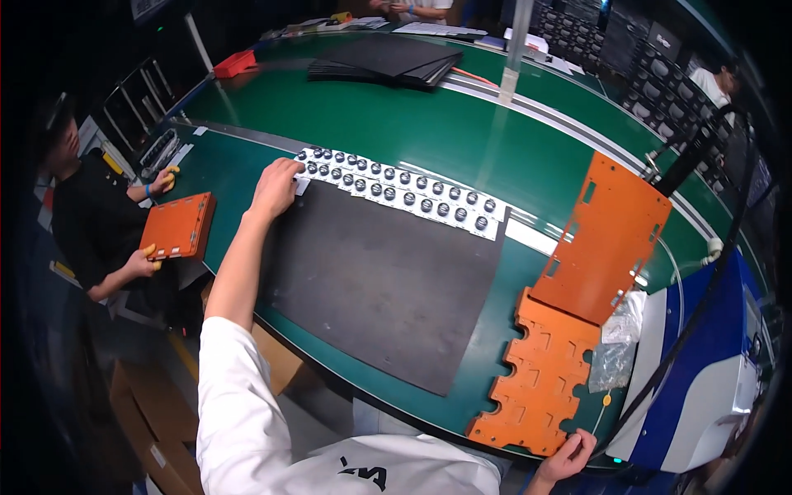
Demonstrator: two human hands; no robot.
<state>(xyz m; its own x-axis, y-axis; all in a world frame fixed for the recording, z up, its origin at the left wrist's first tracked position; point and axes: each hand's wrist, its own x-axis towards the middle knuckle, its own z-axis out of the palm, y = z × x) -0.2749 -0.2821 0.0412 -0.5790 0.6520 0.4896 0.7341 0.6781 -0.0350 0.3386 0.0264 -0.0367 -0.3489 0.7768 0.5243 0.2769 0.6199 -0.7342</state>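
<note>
Two long rows of white strips [400, 192] carrying several dark, round, lens-like parts lie along the far edge of a black mat [379, 285]. At the left end of these rows is my left hand [276, 190], its fingers closed together at the end parts. Whatever it pinches is mostly covered by the fingers. My right hand [565, 459] is beside the near right corner of an orange notched fixture [540, 375], fingers curled in. I cannot make out anything between them. An orange flat plate with slots [606, 239] rests over the far end of that fixture.
A clear plastic bag [615, 355] and a blue-and-white machine [701, 371] stand right of the fixture. Black sheets [388, 62] are stacked across the green table, with a red bin [235, 64] farther left. On the left, a gloved co-worker holds an orange case [177, 227]. Cardboard boxes [157, 421] stand below.
</note>
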